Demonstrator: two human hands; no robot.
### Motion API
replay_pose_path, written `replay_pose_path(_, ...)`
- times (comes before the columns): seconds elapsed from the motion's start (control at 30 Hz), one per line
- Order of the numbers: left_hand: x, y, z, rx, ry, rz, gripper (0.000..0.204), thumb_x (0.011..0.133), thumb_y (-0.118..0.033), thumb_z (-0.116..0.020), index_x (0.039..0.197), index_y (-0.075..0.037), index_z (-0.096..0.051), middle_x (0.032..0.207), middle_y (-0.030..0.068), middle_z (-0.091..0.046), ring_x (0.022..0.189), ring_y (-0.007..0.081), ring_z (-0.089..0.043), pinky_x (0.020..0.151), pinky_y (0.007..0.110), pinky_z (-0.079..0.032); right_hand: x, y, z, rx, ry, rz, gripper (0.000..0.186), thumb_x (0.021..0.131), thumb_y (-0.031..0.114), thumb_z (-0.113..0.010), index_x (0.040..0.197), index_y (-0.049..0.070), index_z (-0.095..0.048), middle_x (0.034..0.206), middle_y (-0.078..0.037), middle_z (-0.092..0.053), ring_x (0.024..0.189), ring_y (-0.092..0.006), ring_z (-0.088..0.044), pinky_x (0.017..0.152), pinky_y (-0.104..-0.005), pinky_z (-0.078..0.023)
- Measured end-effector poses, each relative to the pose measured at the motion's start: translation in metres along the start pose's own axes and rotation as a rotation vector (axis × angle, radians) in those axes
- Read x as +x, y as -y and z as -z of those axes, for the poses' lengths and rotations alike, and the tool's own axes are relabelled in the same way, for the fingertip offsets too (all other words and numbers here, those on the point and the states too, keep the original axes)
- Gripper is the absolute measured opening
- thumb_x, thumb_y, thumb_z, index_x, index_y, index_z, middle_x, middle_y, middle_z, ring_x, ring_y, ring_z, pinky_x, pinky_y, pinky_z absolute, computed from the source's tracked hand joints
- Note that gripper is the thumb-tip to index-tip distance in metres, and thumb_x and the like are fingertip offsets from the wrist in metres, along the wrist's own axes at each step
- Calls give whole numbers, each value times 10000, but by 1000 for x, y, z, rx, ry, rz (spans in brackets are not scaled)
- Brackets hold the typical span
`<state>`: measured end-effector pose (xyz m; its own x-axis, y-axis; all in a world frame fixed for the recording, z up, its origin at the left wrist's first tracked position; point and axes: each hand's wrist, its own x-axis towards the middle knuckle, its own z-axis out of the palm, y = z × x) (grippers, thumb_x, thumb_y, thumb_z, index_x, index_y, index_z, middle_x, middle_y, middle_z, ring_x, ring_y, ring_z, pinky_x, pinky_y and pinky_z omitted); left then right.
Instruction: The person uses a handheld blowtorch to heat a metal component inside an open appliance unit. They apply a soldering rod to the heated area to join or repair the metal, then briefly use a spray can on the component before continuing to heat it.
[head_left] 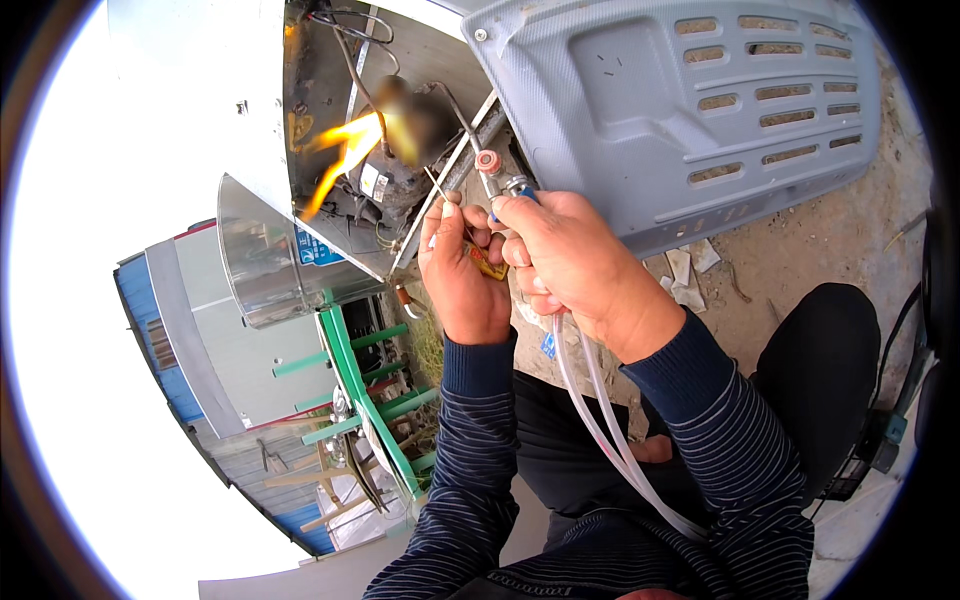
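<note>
My right hand point(575, 255) is closed around the handle of a gas torch with a red knob point(487, 162) and a blue one. Two clear hoses point(600, 420) run down from it toward my lap. The torch's bent metal neck point(458, 108) reaches up-left into an open machine compartment, where an orange-yellow flame point(350, 150) burns beside a dark compressor point(405, 185). Close by on the left, my left hand point(465, 275) pinches a thin rod point(434, 182) pointing toward the compressor. A small yellow-and-red item point(485, 262) shows partly under its fingers; most of it is hidden.
A grey slotted plastic panel point(640, 120) stands at the upper right. Thin pipes point(352, 65) and wires run through the compartment. Left are a curved shiny metal sheet point(262, 255) and a green metal frame point(360, 390). Broken pale pieces point(685, 275) lie on the dirt ground.
</note>
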<state>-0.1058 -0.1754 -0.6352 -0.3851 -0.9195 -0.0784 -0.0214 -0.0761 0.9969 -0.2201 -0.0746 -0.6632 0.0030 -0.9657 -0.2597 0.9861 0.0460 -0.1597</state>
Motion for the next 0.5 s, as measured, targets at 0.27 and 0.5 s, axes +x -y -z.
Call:
replay_pose_path(0.27, -1, 4, 1, -12, -2, 6, 189, 1093, -154, -540, 1222, -17, -561, 837, 38, -640, 672, 83, -530, 538, 215, -435, 2, 0, 2, 9, 13, 6, 257, 1049, 309, -556, 939, 79, -586, 719, 51, -508, 474, -11, -369, 402, -218, -279)
replay_pose_path(0.5, -3, 4, -1, -32, -15, 6, 191, 1095, -145, -530, 1223, -5, -553, 837, 51, -643, 670, 94, -539, 560, 226, -460, 1, 1, 2, 0, 21, -1, 262, 1051, 308, -549, 924, 81, -584, 711, 50, -507, 470, -12, -368, 403, -221, -274)
